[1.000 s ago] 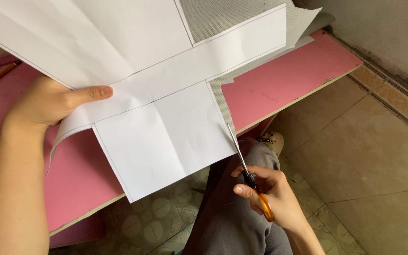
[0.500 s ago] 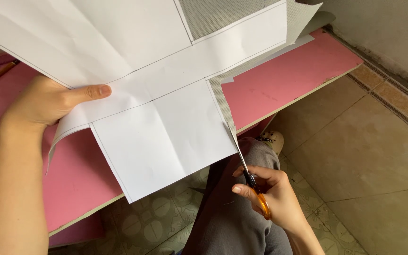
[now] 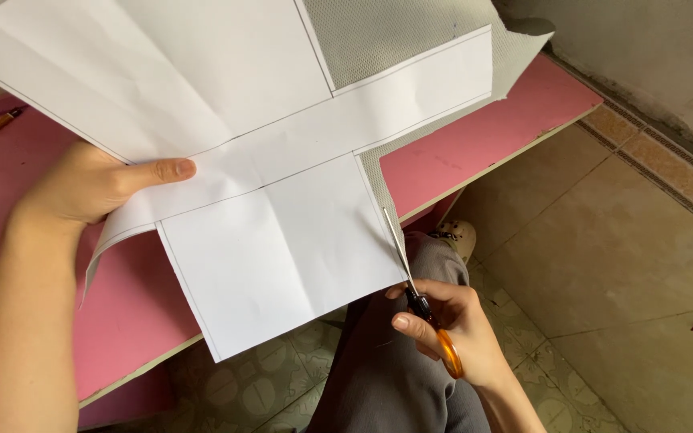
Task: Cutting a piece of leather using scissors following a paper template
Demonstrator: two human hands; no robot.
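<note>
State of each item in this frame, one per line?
White paper pattern: creased, held up over the table.
Grey mesh fabric: behind the paper, partly cut.
Scissors: blades at the fabric edge.
Left hand: gripping the paper.
Right hand: holding the scissors.
Pink table: flat, beneath.

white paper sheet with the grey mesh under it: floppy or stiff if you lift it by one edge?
Probably floppy: the paper bows where the left hand pinches it, and its lower flap hangs unsupported past the pink table. Likely light, since one thumb steadies it. The creases suggest it folds easily. The scissors in the right hand could tug it sideways.
</note>
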